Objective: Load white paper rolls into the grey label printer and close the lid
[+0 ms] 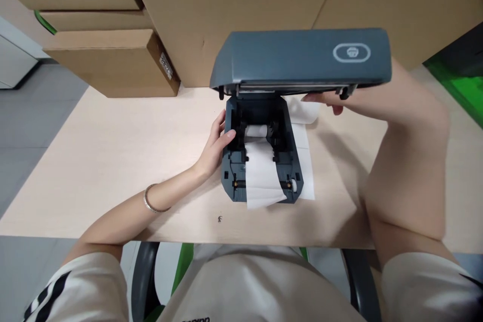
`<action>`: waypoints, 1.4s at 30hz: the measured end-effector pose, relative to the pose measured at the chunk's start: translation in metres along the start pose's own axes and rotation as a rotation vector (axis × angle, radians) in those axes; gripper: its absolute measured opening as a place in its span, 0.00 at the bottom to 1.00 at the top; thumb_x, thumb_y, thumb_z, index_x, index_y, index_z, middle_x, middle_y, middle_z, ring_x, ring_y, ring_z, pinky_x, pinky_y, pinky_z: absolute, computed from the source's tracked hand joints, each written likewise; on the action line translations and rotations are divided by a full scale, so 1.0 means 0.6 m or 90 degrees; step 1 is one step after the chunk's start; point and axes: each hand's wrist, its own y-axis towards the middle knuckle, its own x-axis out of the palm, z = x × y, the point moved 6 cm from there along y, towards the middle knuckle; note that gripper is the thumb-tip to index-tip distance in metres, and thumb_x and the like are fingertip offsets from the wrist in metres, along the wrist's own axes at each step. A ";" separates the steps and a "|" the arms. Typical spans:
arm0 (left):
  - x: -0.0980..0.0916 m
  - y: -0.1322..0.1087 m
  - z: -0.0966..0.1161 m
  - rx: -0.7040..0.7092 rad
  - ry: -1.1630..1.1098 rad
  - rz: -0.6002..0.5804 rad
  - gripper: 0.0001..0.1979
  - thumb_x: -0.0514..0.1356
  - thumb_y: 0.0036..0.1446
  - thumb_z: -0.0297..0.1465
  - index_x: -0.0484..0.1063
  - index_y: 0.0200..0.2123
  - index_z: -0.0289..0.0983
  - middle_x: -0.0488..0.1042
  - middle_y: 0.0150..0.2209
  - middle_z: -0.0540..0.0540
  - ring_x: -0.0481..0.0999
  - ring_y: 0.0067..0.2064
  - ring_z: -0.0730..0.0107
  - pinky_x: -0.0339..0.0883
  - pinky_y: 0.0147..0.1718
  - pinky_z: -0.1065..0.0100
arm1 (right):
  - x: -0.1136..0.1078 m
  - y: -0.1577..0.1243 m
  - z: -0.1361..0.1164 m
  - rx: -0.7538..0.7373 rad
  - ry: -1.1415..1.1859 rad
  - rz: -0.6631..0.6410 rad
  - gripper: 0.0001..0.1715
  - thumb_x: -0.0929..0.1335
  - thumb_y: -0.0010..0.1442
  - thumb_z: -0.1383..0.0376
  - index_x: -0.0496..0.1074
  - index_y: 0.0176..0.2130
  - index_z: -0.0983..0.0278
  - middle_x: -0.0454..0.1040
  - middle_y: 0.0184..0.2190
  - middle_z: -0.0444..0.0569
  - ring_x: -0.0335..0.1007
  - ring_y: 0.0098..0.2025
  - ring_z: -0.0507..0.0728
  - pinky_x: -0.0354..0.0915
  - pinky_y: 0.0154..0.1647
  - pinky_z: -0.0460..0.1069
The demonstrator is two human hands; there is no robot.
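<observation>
- Left hand [214, 148] holds printer [260, 105] at its 9 o'clock, thumb over edge, fingers along side.
- Right hand [327, 98] at 2 o'clock, partly behind raised lid [290, 55]; grip cannot be told.
- Printer sits open mid-way along table [151, 146]; paper strip [262, 173] runs toward 6 o'clock.

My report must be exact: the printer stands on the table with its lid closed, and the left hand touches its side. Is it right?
Not quite: the lid is raised open, as the head view shows. The printer stands on the table, and the left hand touches its side.
</observation>
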 end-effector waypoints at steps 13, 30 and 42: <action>0.000 -0.001 0.006 -0.039 0.065 -0.011 0.44 0.69 0.63 0.44 0.54 0.77 0.55 0.54 0.83 0.46 0.60 0.81 0.42 0.68 0.75 0.43 | 0.056 0.045 0.034 0.163 0.215 0.230 0.06 0.75 0.68 0.64 0.78 0.36 0.61 0.74 0.24 0.43 0.61 0.21 0.51 0.61 0.30 0.53; 0.001 0.005 0.022 0.001 0.149 -0.020 0.48 0.65 0.63 0.41 0.53 0.82 0.39 0.75 0.73 0.36 0.77 0.72 0.41 0.82 0.60 0.49 | 0.226 0.031 -0.057 -0.242 -0.395 -0.123 0.15 0.73 0.65 0.68 0.87 0.48 0.67 0.88 0.43 0.59 0.83 0.54 0.69 0.66 0.74 0.66; -0.012 0.005 0.035 0.133 0.242 -0.060 0.41 0.57 0.69 0.34 0.56 0.83 0.39 0.57 0.85 0.44 0.55 0.86 0.48 0.50 0.86 0.49 | 0.050 -0.004 -0.036 -0.167 -0.047 -0.077 0.17 0.75 0.63 0.51 0.80 0.48 0.57 0.83 0.49 0.53 0.81 0.47 0.66 0.75 0.45 0.59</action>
